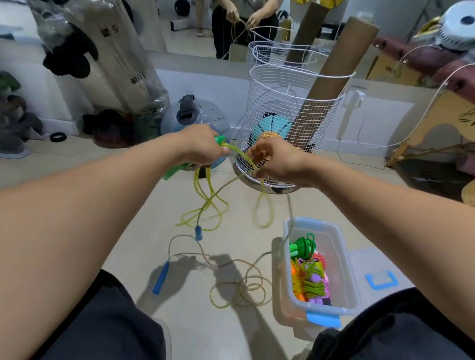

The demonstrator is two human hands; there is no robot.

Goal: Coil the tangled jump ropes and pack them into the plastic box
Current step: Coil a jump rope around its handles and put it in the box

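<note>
My left hand (201, 145) grips the green handles (175, 170) of a translucent yellow jump rope (207, 197). My right hand (277, 162) pinches the same rope a little to the right; loops of it hang from both hands toward the floor. A second rope, braided and speckled with blue handles (161, 276), lies tangled on the floor (242, 285) below; one strand rises toward my hands. The clear plastic box (337, 282) with blue clasps stands on the floor at the right and holds several coiled ropes (307, 275).
A white wire basket (288, 120) with balls and a cardboard tube stands just behind my hands. The box lid (380, 275) lies right of the box. A water jug (196, 118) and wrapped rolls stand at the left, a wooden bench at the right. My knees frame the bottom.
</note>
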